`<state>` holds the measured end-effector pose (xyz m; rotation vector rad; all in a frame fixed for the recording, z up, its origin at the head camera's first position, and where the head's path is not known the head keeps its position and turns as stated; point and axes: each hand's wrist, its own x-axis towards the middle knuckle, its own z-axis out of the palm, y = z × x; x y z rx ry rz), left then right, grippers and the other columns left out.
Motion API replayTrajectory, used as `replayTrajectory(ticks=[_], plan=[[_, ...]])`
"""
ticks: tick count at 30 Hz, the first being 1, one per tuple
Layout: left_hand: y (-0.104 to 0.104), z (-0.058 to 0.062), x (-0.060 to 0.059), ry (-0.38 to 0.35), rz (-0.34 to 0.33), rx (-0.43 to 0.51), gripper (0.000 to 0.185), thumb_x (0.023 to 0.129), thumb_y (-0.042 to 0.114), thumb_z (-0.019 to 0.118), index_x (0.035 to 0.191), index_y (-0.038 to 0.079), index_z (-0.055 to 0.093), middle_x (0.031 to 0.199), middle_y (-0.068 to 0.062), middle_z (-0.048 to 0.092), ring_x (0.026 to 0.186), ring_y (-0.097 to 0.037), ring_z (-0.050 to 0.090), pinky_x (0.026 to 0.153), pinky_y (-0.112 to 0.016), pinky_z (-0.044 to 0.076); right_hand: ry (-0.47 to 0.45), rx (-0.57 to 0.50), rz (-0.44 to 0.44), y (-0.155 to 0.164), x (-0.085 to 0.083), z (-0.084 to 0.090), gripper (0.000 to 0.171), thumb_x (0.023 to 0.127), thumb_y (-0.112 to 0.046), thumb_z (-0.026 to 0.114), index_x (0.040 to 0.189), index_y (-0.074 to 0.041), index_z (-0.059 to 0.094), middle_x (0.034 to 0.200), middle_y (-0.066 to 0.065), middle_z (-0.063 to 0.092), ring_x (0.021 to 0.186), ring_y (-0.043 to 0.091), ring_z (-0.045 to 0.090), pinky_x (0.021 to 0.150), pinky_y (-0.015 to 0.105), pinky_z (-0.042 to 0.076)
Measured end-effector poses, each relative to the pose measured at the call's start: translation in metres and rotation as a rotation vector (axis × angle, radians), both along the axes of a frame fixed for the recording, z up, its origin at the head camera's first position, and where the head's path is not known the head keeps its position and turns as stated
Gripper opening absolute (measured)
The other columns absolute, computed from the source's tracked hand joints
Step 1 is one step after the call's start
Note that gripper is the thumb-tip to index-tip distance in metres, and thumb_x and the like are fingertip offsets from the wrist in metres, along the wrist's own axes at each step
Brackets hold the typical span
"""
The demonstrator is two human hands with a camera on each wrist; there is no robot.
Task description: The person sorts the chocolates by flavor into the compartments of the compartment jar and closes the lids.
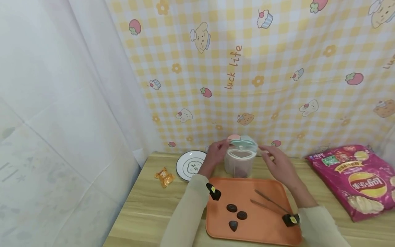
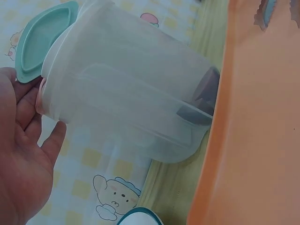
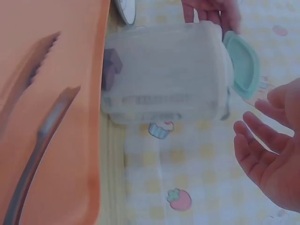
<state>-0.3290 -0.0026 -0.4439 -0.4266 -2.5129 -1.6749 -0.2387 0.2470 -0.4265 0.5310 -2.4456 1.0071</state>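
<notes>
Behind the orange tray [image 1: 271, 192], against the checked cloth backdrop [image 1: 277, 68], stands a translucent plastic canister [image 1: 240, 161] with frosted, ribbed walls, something dark at its bottom and flip-up lids in mint green [image 1: 243, 139] and pink. The left hand [image 1: 216, 151] is at the canister's upper left rim, fingers loosely extended and touching the wall just under the mint lid; the left wrist view shows the palm open, not wrapped round it. The right hand [image 1: 277, 161] hovers just right of the canister, fingers spread and relaxed, apart from it, its grip holding nothing. Nearer than both hands, the smooth tray carries metal tongs [image 1: 268, 204] and three small dark chocolates [image 1: 236, 216]. Left of the left hand lie a round white plate [image 1: 189, 164] with a dark rim and a crinkled orange wrapper [image 1: 165, 176] on the wood-grain tabletop [image 1: 148, 212]. Far to the right sits a glossy magenta crisp bag [image 1: 358, 178].
</notes>
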Motion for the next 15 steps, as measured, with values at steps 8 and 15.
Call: replayTrajectory(ticks=[8,15], plan=[[-0.003,-0.002,-0.003,0.017,-0.020,-0.013,0.048,0.106,0.052,0.049,0.119,0.017,0.079,0.120,0.003,0.073,0.115,-0.015,0.064,0.101,-0.038,0.050,-0.111,-0.102,-0.008,-0.014,-0.036,0.001,0.042,0.110,-0.029,0.052,0.139,0.000,0.062,0.132,0.019,0.064,0.102,0.034,0.064,0.076,0.045,0.052],[-0.006,-0.001,-0.002,-0.007,-0.057,0.002,0.046,0.104,0.053,0.051,0.123,0.021,0.078,0.127,0.006,0.070,0.121,-0.013,0.061,0.104,-0.038,0.048,-0.199,-0.163,-0.021,-0.016,-0.043,-0.002,0.045,0.110,-0.037,0.050,0.133,-0.003,0.068,0.131,0.017,0.065,0.112,0.032,0.060,0.086,0.049,0.047]])
